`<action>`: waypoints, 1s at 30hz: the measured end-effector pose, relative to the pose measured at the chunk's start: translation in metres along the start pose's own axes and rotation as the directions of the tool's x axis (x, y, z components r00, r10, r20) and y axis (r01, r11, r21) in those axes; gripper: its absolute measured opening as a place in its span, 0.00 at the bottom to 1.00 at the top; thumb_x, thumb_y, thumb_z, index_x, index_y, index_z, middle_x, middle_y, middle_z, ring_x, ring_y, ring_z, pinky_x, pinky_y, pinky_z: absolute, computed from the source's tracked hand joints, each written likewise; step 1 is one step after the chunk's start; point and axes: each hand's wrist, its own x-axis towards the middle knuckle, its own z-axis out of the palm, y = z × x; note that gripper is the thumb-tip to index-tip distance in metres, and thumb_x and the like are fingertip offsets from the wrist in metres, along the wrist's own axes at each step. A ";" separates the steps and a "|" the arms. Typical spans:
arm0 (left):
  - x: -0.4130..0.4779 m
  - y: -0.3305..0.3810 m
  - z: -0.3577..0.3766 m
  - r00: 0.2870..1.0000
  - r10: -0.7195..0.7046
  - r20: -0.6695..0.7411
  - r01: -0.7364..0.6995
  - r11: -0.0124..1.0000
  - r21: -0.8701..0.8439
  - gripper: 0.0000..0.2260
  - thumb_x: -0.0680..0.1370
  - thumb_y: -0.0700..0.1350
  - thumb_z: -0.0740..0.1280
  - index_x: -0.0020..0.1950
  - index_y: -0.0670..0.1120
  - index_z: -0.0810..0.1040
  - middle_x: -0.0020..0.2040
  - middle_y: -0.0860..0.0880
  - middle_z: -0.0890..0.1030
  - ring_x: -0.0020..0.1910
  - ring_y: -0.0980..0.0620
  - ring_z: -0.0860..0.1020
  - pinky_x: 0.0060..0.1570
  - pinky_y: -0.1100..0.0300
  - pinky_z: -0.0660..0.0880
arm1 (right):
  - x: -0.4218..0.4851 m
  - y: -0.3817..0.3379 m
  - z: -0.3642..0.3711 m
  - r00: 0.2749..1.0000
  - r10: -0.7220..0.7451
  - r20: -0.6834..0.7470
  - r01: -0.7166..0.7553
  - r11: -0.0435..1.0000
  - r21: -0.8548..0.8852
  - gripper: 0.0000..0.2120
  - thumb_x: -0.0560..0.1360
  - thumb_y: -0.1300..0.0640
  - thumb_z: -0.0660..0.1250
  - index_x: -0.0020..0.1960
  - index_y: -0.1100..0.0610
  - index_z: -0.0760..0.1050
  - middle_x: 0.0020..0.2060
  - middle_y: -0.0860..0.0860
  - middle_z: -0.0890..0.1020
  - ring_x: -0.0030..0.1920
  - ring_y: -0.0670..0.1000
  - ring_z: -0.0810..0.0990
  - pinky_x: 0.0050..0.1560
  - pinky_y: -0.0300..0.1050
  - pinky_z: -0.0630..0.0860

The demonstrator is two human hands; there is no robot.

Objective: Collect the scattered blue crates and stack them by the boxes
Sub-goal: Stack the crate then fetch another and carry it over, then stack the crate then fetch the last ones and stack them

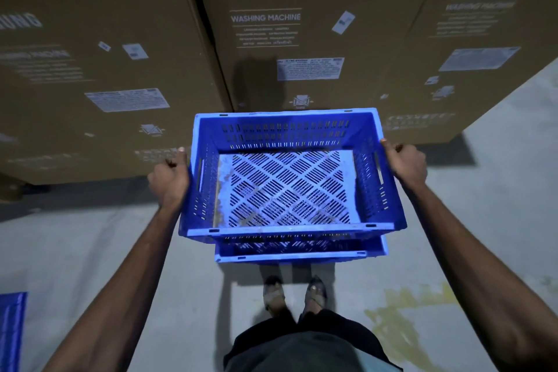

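I hold an empty blue slotted crate [287, 187] level in front of me. My left hand [169, 178] grips its left side wall and my right hand [406, 164] grips its right side wall. Directly beneath it another blue crate [299, 252] stands on the floor; only its near wall shows. Whether the two crates touch I cannot tell. Just behind them rises the middle cardboard washing-machine box [271, 39].
Two more large cardboard boxes stand left [90, 84] and right [471, 63] of the middle one. A blue crate edge [10, 329] shows at the lower left. My feet [294, 291] are on grey concrete floor, with a yellow stain [401, 311] to the right.
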 end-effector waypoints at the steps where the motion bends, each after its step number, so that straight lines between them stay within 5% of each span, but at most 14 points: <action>1: -0.010 -0.002 -0.003 0.993 0.119 -0.029 -0.119 0.992 -0.028 0.26 0.82 0.62 0.63 0.52 0.38 0.82 0.51 0.36 0.84 0.53 0.37 0.81 0.54 0.47 0.75 | -0.009 0.002 -0.003 0.996 -0.082 -0.045 0.079 0.995 -0.068 0.26 0.78 0.34 0.63 0.51 0.58 0.80 0.54 0.62 0.84 0.57 0.65 0.81 0.54 0.56 0.77; 5: -0.061 -0.007 -0.001 0.841 0.538 0.055 -0.534 0.842 -0.073 0.11 0.82 0.52 0.68 0.51 0.44 0.79 0.49 0.45 0.81 0.49 0.44 0.80 0.51 0.50 0.73 | -0.069 0.004 -0.005 0.895 -0.426 -0.135 0.405 0.901 -0.158 0.17 0.79 0.44 0.67 0.60 0.56 0.77 0.56 0.57 0.82 0.57 0.61 0.80 0.53 0.55 0.76; 9: -0.125 -0.004 0.019 0.701 0.679 0.217 -0.663 0.733 -0.153 0.07 0.82 0.49 0.70 0.49 0.47 0.78 0.48 0.50 0.81 0.49 0.48 0.79 0.52 0.51 0.75 | -0.133 0.013 0.012 0.835 -0.540 -0.105 0.529 0.841 -0.113 0.12 0.79 0.47 0.69 0.57 0.54 0.77 0.54 0.52 0.82 0.56 0.57 0.79 0.52 0.52 0.75; 12: -0.175 0.000 0.026 0.660 0.708 0.251 -0.664 0.706 -0.245 0.08 0.82 0.50 0.68 0.48 0.46 0.79 0.47 0.51 0.81 0.48 0.51 0.79 0.51 0.54 0.76 | -0.176 0.022 0.027 0.797 -0.599 -0.076 0.597 0.800 -0.050 0.09 0.80 0.48 0.68 0.53 0.53 0.78 0.50 0.51 0.83 0.52 0.56 0.81 0.50 0.52 0.77; 18: -0.287 -0.018 0.042 0.613 0.671 0.417 -0.555 0.742 -0.377 0.07 0.80 0.50 0.67 0.46 0.49 0.81 0.39 0.56 0.81 0.38 0.57 0.78 0.42 0.56 0.76 | -0.247 0.057 0.050 0.774 -0.629 0.073 0.625 0.777 0.071 0.06 0.78 0.50 0.65 0.47 0.52 0.78 0.41 0.49 0.84 0.43 0.53 0.83 0.44 0.50 0.76; 23: -0.365 -0.079 0.051 0.670 0.376 0.640 -0.325 0.924 -0.202 0.17 0.75 0.61 0.58 0.48 0.52 0.80 0.42 0.55 0.84 0.41 0.57 0.81 0.46 0.55 0.77 | -0.284 0.133 0.054 0.760 -0.522 0.386 0.576 0.817 -0.030 0.06 0.79 0.49 0.63 0.46 0.49 0.76 0.41 0.49 0.84 0.45 0.56 0.83 0.41 0.50 0.74; 26: -0.409 -0.109 0.042 0.693 0.268 0.669 -0.224 0.962 -0.153 0.05 0.78 0.54 0.65 0.46 0.56 0.78 0.43 0.58 0.83 0.42 0.63 0.80 0.45 0.62 0.73 | -0.302 0.179 0.050 0.758 -0.445 0.477 0.538 0.840 -0.072 0.08 0.79 0.45 0.64 0.48 0.48 0.76 0.42 0.47 0.84 0.46 0.54 0.82 0.43 0.49 0.77; 30: -0.433 -0.132 0.029 0.724 0.230 0.650 -0.193 0.973 -0.128 0.14 0.74 0.62 0.63 0.50 0.55 0.80 0.44 0.58 0.84 0.42 0.57 0.82 0.49 0.57 0.79 | -0.310 0.209 0.041 0.762 -0.378 0.526 0.501 0.858 -0.110 0.10 0.78 0.42 0.64 0.46 0.48 0.75 0.42 0.45 0.83 0.45 0.53 0.81 0.43 0.48 0.77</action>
